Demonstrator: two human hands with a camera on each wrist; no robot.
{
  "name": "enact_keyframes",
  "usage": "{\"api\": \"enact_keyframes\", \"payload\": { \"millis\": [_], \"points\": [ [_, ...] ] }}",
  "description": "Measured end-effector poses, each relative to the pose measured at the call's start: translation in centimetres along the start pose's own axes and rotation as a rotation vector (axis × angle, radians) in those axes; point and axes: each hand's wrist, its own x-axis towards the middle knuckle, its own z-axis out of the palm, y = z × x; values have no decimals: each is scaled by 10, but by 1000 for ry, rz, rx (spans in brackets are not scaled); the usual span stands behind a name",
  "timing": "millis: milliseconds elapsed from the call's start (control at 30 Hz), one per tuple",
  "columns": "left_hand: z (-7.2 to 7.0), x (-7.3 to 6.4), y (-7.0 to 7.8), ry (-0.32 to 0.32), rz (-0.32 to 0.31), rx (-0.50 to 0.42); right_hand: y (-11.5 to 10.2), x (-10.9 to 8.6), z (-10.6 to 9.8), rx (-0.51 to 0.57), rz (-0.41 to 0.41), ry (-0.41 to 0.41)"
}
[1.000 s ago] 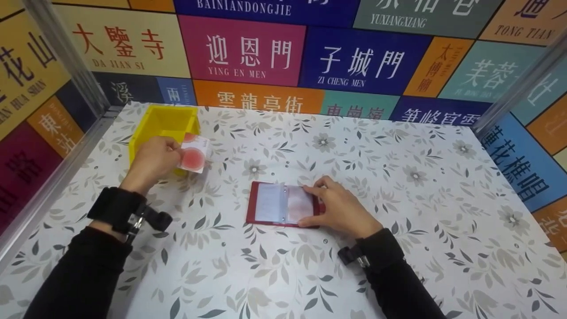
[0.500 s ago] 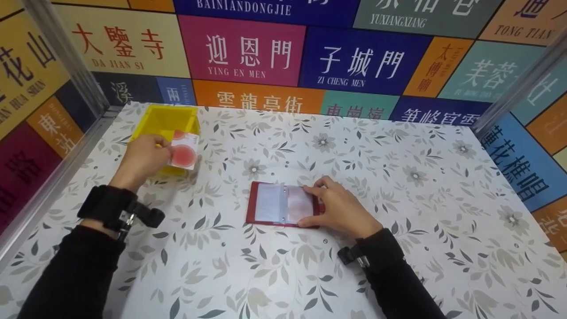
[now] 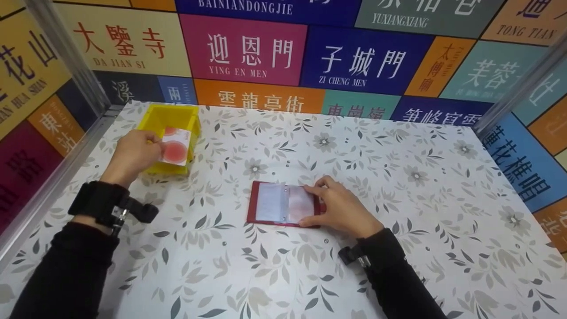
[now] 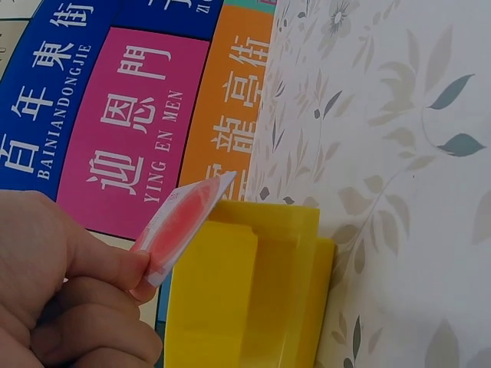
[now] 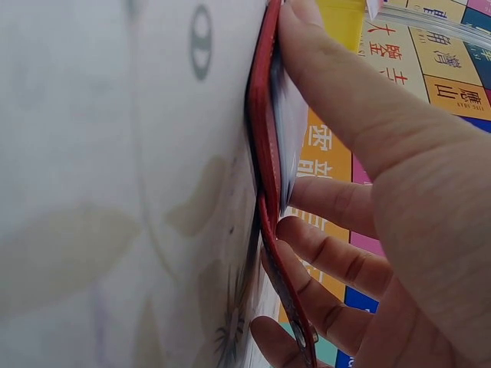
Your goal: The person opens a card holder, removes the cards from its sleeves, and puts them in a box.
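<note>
In the head view my left hand pinches a white card with red circles by its edge, over the near side of a yellow bin. Seen from the left wrist, thumb and forefinger grip the tilted card above the yellow bin. A small red card album lies open on the table, its clear sleeves showing. My right hand holds its right side, thumb at the near edge and forefinger at the far edge. From the right wrist, the red cover appears edge-on beside the thumb.
The table has a white top with a leaf and flower print. Behind it and at both sides stand walls of coloured sign panels. A metal frame post rises at the back left corner.
My left hand has moved left with the card, bringing it from the bin's right side to over the bin. The right hand and the album stay where they were.
</note>
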Motion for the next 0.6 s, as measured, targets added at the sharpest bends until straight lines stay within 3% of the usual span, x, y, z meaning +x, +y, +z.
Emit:
{"api": "enact_keyframes", "payload": {
  "millis": [600],
  "points": [
    [-14,2,-9,20,4,-17,0,-1,0,7,4,-6]
  ]
}}
